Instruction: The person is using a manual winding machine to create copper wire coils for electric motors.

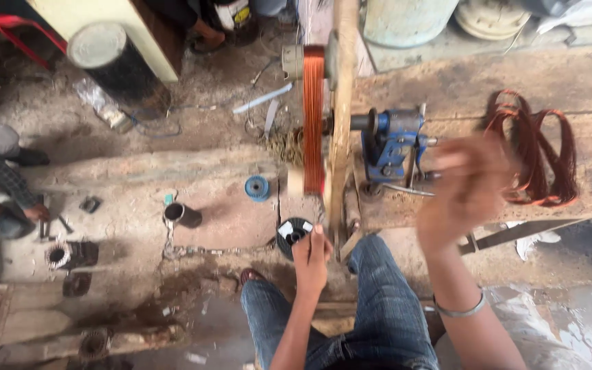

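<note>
Copper wire coil [313, 116] above left fingers [317, 236], right hand [464, 188] blurred

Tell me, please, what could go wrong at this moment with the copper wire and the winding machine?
The right hand is blurred with fast motion beside the blue winding machine; it might strike the metal parts. The left hand is low by the black spool, close to the copper coil on the wooden former; fingers could perhaps get caught. The loose copper wire loops on the bench may tangle.
</note>
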